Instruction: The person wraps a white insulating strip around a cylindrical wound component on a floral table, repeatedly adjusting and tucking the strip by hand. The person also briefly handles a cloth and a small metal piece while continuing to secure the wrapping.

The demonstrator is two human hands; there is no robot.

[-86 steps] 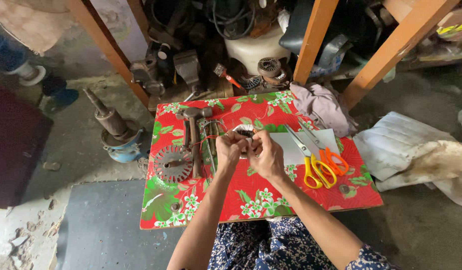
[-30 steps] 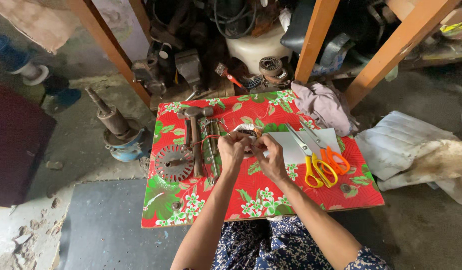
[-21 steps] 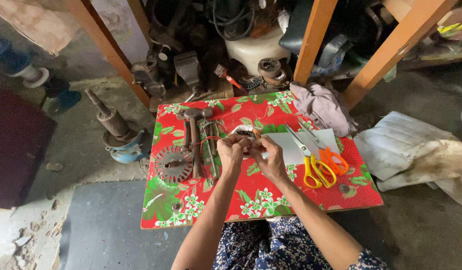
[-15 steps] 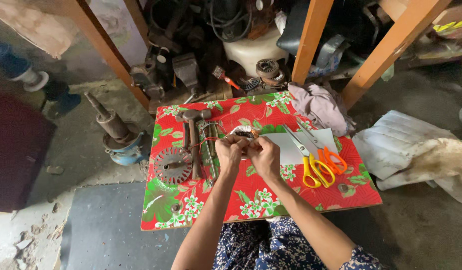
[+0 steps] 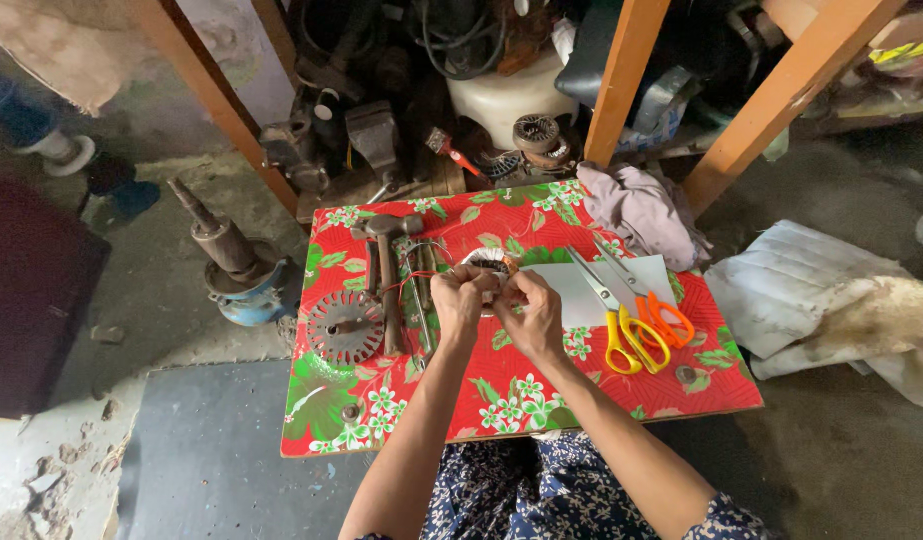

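Little is shifting since the earlier frames: both hands are staying together at the middle of the table (image 5: 401, 420) with its red flowered cloth. The left hand (image 5: 461, 300) and right hand (image 5: 529, 312) are pinching, fingers closed, a small round metal coil part (image 5: 484, 263) wound with thin copper wire. Yellow-handled scissors (image 5: 621, 325) and orange-handled scissors (image 5: 656, 305) are lying to the right, a steel hammer (image 5: 386, 275) and a round slotted metal disc (image 5: 344, 327) to the left.
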